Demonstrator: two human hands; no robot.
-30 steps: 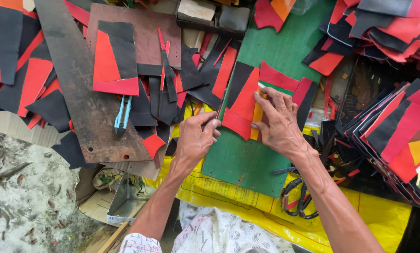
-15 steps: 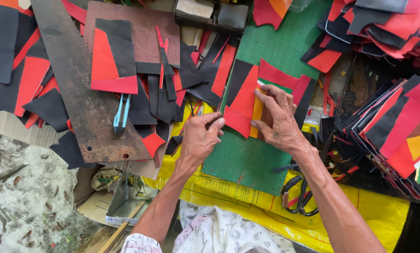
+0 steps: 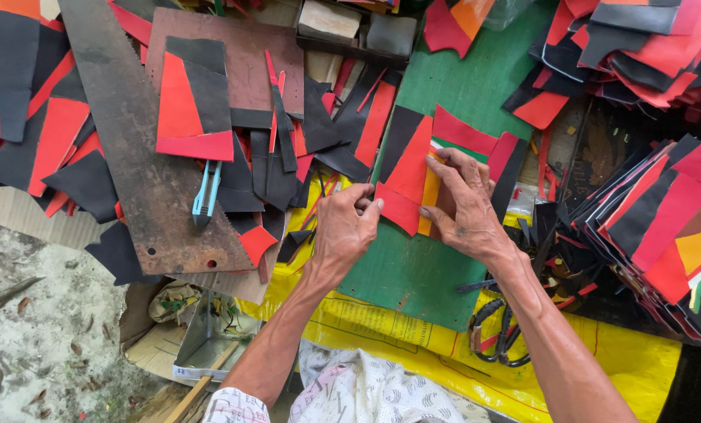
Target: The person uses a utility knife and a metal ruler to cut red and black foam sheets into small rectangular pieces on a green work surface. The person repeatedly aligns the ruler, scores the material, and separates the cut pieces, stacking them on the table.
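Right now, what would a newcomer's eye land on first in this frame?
First, the two hands at centre: the left hand and right hand pressing a red and black patchwork piece onto a green cutting board. Next, the heaps of red and black offcuts at left and the stacked pieces at right. A blue utility knife lies on a rusty metal plate left of the hands.

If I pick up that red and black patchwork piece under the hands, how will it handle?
The red and black piece looks thin and flat on the green mat, so probably light and floppy. Its joined panels may fold at the seams. It seems unlikely to roll.
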